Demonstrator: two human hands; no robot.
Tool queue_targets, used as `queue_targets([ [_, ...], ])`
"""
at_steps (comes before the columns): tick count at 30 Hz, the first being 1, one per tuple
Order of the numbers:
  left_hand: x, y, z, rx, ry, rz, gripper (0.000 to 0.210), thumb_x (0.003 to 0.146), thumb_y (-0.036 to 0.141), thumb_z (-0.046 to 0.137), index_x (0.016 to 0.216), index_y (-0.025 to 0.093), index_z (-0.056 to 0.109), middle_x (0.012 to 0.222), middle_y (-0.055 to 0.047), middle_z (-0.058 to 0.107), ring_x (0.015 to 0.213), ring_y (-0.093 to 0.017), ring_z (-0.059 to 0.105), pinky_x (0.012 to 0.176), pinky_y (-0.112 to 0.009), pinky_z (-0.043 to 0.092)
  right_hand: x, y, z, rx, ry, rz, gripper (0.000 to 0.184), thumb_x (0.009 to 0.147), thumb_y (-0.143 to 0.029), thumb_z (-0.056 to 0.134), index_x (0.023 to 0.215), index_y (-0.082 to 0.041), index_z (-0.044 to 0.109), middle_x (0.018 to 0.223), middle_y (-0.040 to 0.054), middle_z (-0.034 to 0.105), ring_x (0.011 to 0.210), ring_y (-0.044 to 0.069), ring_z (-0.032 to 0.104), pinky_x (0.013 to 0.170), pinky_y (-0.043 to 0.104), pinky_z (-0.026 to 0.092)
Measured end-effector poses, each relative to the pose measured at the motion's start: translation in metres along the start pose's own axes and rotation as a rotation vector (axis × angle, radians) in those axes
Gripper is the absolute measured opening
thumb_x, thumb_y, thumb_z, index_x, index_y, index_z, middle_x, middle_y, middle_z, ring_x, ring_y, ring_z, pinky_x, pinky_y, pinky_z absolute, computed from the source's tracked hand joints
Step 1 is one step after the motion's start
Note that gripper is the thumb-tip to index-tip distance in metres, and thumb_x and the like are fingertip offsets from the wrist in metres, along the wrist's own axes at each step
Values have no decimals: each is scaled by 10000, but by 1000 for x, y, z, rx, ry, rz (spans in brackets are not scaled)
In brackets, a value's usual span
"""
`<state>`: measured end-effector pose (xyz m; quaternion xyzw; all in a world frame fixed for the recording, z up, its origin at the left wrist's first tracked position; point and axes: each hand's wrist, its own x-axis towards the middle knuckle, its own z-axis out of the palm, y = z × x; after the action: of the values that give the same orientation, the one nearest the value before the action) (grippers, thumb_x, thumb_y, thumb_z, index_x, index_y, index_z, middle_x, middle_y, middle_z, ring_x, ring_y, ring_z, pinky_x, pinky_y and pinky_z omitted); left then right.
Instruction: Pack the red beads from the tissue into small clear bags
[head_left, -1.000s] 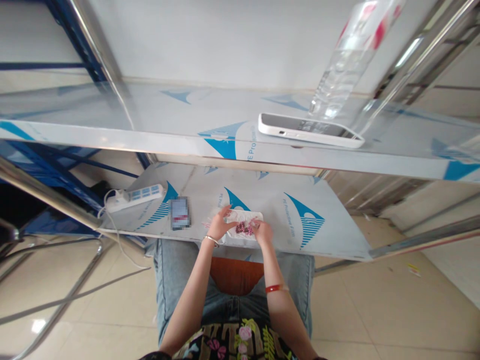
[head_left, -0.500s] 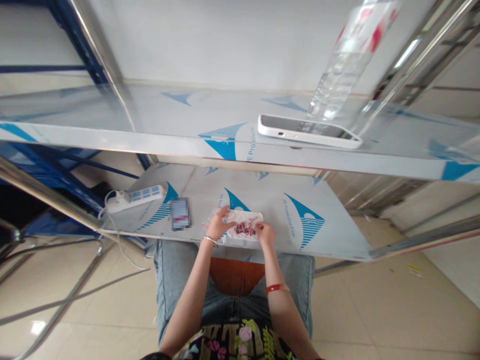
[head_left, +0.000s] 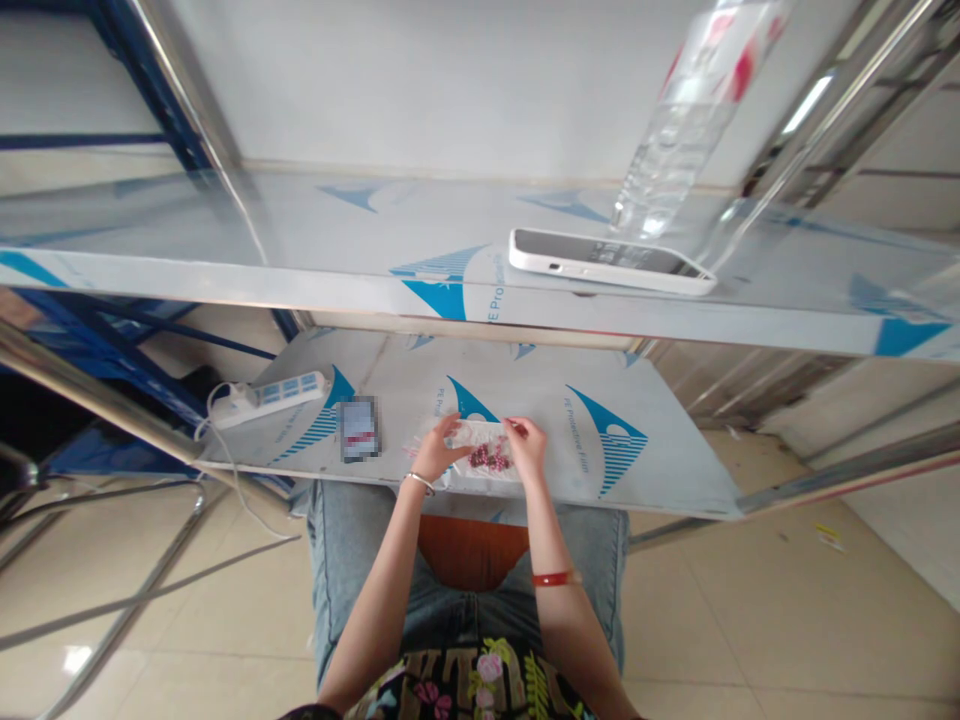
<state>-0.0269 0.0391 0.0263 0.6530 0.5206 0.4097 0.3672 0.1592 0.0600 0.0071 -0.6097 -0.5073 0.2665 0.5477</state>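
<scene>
A small white tray (head_left: 480, 432) lies on the lower shelf, holding dark red and pink beads (head_left: 491, 457) clustered toward its near side. My left hand (head_left: 436, 452) rests at the tray's left end, thumb and fingers spread apart along it. Over the right end, my right hand (head_left: 528, 447) has its thumb and fingertips pinched together near the far corner; whatever is between them is too small to make out. Thin pinkish strands (head_left: 413, 447) lie just left of my left hand.
A blurred-out flat object (head_left: 360, 428) and a white power strip (head_left: 289, 395) with a cable lie to the left. Above, the upper shelf (head_left: 322, 275) carries a white-cased phone (head_left: 611, 265) and a clear bottle (head_left: 686, 130). Metal posts frame both sides.
My right hand has moved from over the beads to the tray's far right corner, still pinched. My left hand has stayed at the left end. The view has shifted slightly.
</scene>
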Motion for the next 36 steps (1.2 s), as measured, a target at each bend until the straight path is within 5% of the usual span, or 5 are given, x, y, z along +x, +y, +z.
queue_targets([
  [6,-2,7,-1,22,-33,-4,650,641,217,742,1230,172,472,1122,-113,627,1047,-234,585,901,-399,468,-11,-46,9,59,-235,-120,370,714,-516,601,772,-156,667,584,4,584,548,129,500,534,220,384],
  [12,-1,5,0,24,-32,2,637,639,189,739,1220,177,477,1132,-103,624,1048,-228,587,895,-387,473,-21,-50,16,-48,-352,-171,325,760,-470,561,824,-174,677,659,12,633,572,130,538,554,215,396],
  [20,-1,6,-3,36,-14,-39,643,640,213,746,1222,153,479,1117,-118,630,1047,-229,586,901,-390,469,-11,-13,4,-433,-146,-11,207,785,-312,525,885,-187,656,751,33,650,689,165,582,641,245,407],
  [27,-1,4,-2,32,-4,-18,624,637,214,745,1207,163,495,1106,-114,638,1050,-229,588,912,-394,465,-10,25,-16,-784,-384,268,221,664,-342,671,827,-194,652,885,65,673,859,233,614,659,264,404],
  [36,-1,5,-3,34,4,-13,611,638,234,748,1197,175,507,1093,-106,640,1014,-229,602,900,-406,470,-9,42,-15,-770,-368,197,203,589,-371,735,651,-210,630,698,51,662,699,232,631,571,281,395],
])
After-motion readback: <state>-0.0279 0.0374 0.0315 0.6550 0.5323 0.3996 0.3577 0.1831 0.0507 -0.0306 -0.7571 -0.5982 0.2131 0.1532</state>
